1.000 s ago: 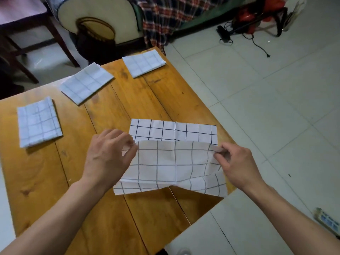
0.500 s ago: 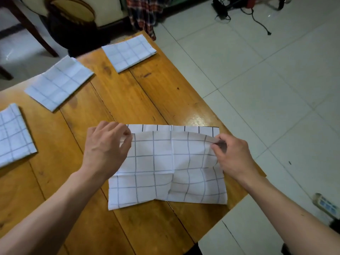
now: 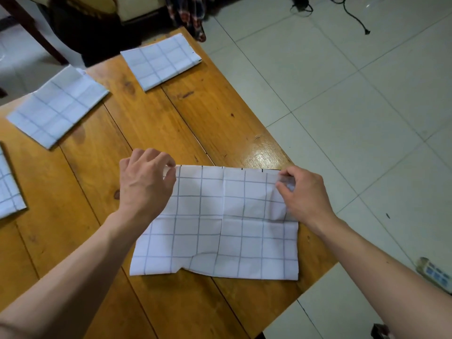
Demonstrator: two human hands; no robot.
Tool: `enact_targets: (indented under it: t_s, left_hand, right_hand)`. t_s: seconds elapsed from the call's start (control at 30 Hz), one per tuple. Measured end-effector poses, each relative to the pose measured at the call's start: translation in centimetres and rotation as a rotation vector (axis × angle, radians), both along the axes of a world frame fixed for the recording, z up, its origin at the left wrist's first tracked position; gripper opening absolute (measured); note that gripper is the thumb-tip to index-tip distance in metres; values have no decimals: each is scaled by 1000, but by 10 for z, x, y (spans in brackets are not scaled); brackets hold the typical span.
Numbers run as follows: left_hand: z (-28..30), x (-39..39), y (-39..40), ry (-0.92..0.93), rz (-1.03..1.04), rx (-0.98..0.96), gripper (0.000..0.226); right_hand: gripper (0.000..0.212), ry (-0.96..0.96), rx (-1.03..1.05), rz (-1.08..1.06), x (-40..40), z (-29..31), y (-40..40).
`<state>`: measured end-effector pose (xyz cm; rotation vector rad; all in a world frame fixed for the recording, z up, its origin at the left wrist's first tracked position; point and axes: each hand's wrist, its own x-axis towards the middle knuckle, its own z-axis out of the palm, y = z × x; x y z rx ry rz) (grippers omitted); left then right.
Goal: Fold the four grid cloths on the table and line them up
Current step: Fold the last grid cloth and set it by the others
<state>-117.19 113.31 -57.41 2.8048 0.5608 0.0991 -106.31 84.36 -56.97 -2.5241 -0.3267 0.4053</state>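
Note:
A white cloth with a grey grid lies folded in half on the wooden table, near its right edge. My left hand pinches the cloth's far left corner. The far right corner is pinched by my right hand. The top layer's far edge lies almost on the lower layer's far edge. Three folded grid cloths lie along the far side: one at the back, one to its left, and one cut off by the left border.
The table's right edge and near right corner drop to a tiled floor. A dark chair and a plaid fabric stand beyond the far end. A power strip lies on the floor at right.
Both hands carried the cloth's near edge away from me and laid it over the far edge, so the dark-lined lower strip is now almost covered. The view tilted down.

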Motion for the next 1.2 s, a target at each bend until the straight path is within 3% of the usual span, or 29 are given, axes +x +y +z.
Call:
enact_targets:
  t_s: [0.13,0.27,0.67,0.97,1.2]
  left_hand:
    - [3,-10,-6,13,20,15,22]
    - [12,-30,-15,35,-8,7,23]
    - [30,-131,-18,98,15,-165,16]
    - [26,-187,-31,255,143,-352,62]
    - [28,-191,-34,197,311,-530,71]
  right_hand:
    - [23,-54,-42,67,3,-6,1]
    - [35,-123,-118,159,-6,-5,-5]
    - [27,-43,-151,191,-114,16,-29]
    - [28,-44,-140,281,-186,5,-34]
    - [38,-11,-172,281,-201,-1,-27]
